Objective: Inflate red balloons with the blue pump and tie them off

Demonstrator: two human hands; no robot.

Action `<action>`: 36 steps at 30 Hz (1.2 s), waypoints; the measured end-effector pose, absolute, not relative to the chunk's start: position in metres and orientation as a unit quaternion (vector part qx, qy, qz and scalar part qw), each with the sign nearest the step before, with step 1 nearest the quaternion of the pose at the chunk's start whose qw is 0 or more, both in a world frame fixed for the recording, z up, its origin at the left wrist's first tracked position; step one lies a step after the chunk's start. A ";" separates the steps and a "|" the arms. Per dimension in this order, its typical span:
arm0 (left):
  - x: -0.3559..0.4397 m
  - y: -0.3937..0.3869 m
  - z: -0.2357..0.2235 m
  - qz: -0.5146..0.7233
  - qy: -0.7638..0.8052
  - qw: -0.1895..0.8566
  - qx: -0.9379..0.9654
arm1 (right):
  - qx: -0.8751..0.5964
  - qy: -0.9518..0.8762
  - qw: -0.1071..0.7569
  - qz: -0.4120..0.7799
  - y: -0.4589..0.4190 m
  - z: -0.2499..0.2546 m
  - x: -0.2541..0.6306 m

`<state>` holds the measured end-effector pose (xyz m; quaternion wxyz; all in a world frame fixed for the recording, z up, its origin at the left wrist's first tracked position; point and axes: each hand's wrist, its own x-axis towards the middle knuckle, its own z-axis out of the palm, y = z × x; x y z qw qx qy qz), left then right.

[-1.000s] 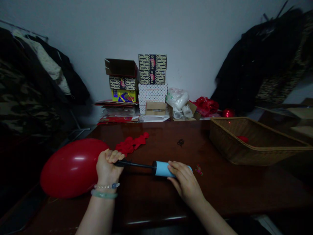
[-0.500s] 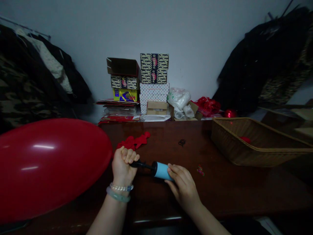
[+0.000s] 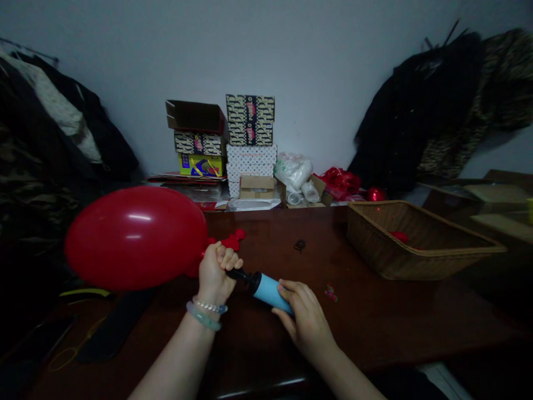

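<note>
Pale wall [image 3: 316, 72] behind a glossy dark wooden table [image 3: 375, 316], dark coats [image 3: 433, 111] at both sides

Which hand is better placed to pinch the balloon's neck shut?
Left, probably: the left hand clasps the neck of the red balloon at the pump nozzle; the right hand is on the blue pump barrel.

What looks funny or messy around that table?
The open brown cardboard box sits crooked on top of its stack, sticking out past the patterned box below it. A tiny colourful scrap also lies alone on the table.
</note>
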<state>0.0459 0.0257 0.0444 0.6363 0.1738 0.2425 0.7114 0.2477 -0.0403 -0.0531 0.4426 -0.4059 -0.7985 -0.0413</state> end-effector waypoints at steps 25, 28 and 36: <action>0.053 0.026 0.046 0.686 0.254 0.661 0.169 | -0.433 -0.774 0.454 -0.085 -0.056 -0.045 0.237; 0.063 0.023 0.041 0.692 0.256 0.653 0.170 | -0.435 -0.766 0.464 -0.091 -0.053 -0.046 0.240; 0.048 0.020 0.051 0.715 0.263 0.620 0.186 | -0.413 -0.779 0.459 -0.107 -0.045 -0.045 0.245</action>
